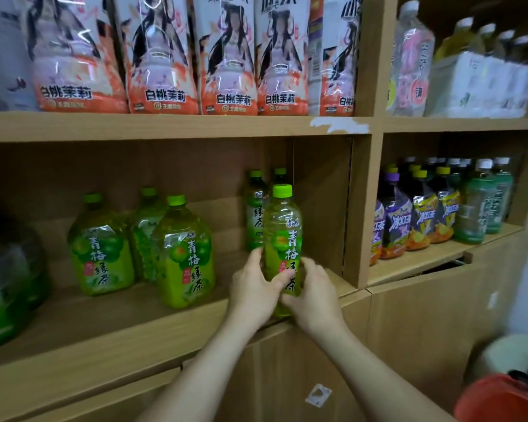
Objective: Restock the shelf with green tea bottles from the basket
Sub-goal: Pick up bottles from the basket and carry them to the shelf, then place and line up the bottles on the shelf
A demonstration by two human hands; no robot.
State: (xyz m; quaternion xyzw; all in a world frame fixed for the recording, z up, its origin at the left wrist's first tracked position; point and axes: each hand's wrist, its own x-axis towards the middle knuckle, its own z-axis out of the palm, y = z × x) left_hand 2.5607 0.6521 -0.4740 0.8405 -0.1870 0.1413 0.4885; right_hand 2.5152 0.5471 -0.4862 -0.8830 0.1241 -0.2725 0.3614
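On the shelf (104, 324), toward its left end, we see 3 large green tea bottles (183, 254) standing upright. Nearer the right wall, our left hand (253, 287) curls round the lower half of a slim green tea bottle (282, 236), which stands upright at the shelf's front edge. Our right hand (314, 293) grips its other side. 2 more slim bottles (255, 208) stand just behind it. A red basket (500, 397) shows at lower right.
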